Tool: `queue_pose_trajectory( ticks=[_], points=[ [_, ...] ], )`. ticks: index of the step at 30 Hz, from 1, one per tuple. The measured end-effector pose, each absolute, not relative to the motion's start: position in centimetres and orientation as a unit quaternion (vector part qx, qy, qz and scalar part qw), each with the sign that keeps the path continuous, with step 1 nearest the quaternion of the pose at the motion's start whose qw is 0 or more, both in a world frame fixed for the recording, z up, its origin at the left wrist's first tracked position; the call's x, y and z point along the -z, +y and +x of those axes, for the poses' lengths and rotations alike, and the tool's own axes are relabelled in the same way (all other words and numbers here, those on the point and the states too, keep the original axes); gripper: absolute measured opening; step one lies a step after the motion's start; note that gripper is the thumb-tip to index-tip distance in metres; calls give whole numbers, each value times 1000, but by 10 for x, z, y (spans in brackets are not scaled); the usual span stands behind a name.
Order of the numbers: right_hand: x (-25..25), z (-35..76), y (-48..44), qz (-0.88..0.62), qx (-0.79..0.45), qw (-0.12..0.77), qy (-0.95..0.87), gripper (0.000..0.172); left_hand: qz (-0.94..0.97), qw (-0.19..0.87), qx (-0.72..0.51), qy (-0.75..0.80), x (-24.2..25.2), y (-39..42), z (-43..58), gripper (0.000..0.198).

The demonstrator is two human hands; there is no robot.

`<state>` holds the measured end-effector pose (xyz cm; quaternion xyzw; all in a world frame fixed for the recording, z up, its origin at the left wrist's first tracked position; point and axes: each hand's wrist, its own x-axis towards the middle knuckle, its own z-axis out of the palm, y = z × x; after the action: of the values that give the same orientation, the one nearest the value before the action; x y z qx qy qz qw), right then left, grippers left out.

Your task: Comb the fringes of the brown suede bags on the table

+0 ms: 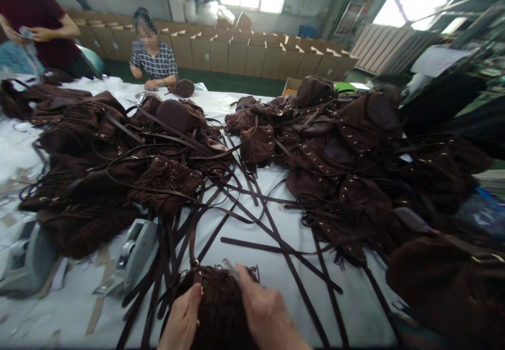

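Observation:
A dark brown fringed bag (219,308) lies at the bottom centre, between my two hands. My left hand (182,316) grips its left edge near the strap's metal ring, thumb pressed on the material. On the bag's right side rests my right hand (266,305), somewhat blurred, with a thin greyish item at its fingertips that I cannot make out. From the bag's top left a brown strap (193,239) runs up and away. Several long dark straps (292,252) cross the white table beyond the bag.
Heaps of brown bags lie left (90,171) and right (347,150) on the white table (252,281). Two grey tape dispensers (132,252) stand at left. Two people are across the table, before a row of cardboard boxes (236,55).

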<state>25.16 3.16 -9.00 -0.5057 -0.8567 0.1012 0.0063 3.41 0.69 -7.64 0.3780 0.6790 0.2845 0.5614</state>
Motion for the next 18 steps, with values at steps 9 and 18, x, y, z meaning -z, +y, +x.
queue_pose_trajectory(
  ticks=[9, 18],
  points=[
    [128, 322, 62, -658, -71, -208, -720, 59, 278, 468, -355, 760, 58, -9, 20, 57],
    [136, 265, 34, -433, -63, 10, -899, 64, 101, 572, -368, 726, 86, 5, -22, 55]
  ],
)
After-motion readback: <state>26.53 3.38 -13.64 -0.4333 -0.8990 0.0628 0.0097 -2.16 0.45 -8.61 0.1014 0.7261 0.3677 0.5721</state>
